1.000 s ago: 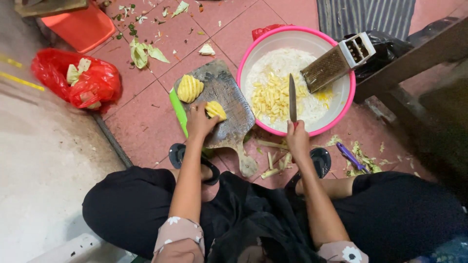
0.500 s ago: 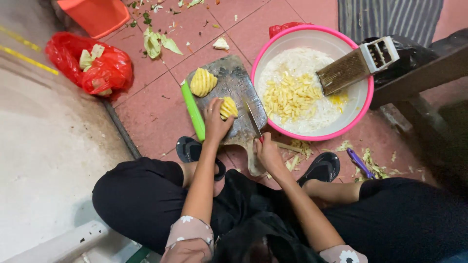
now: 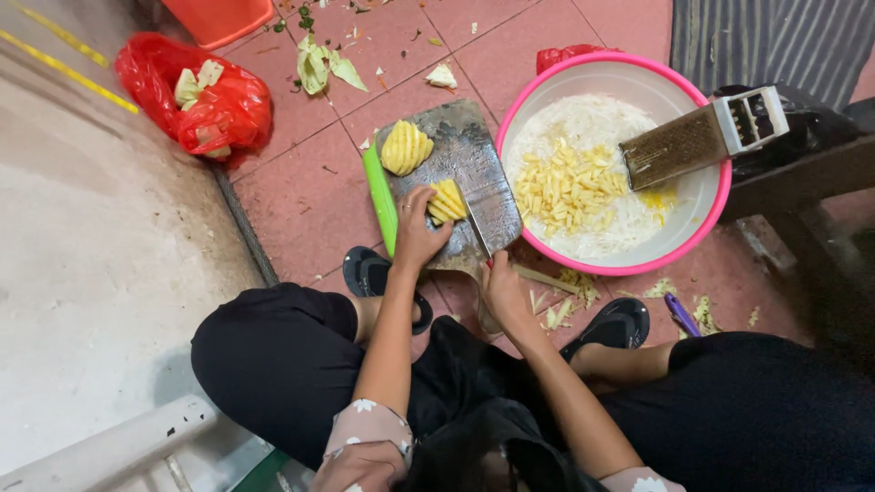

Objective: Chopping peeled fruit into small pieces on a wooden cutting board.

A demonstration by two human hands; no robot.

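Since a second ago: knife (image 3: 476,223) gone from standing over the pink basin (image 3: 720,196) to lying blade-down at the cutting board (image 3: 474,150), just right of the yellow piece; a new cut appears to be starting.

Pink basin, far right of the board: holds white shreds and a heap of yellow sticks (image 3: 567,187); box grater (image 3: 697,141) leans across its rim.

Cutting board, on the red floor tiles between my knees and the basin: dark and worn, with a green edge on its left.

Uncut half (image 3: 406,148), far left of the board: ridged, untouched.

Yellow piece under cut (image 3: 447,200), near middle of the board.

Left hand (image 3: 417,235): forearm reaching forward, fingers curled down onto the yellow piece, pinning it.

Right hand (image 3: 499,290): near edge of the board, closed round the knife handle, wrist low, blade pointing away from me.
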